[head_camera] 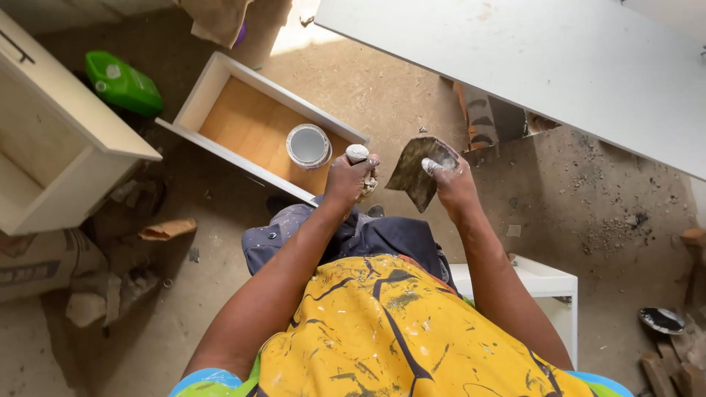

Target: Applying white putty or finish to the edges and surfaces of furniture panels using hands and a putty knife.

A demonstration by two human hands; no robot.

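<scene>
A filler-smeared putty knife blade (421,170) is pinched from its right edge by the right hand (452,184); a white-tipped tool handle (358,154) is gripped in the clenched left hand (347,180), protruding above the fist.

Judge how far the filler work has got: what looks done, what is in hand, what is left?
Done: the tin in the drawer stands open. In hand: right hand holds the smeared scraper; left hand grips a small tool. Left: the white panel shows no fresh filler.

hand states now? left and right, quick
Left hand: closed around a small white-tipped tool handle.
Right hand: closed, gripping a flat, putty-smeared scraper blade.
</scene>
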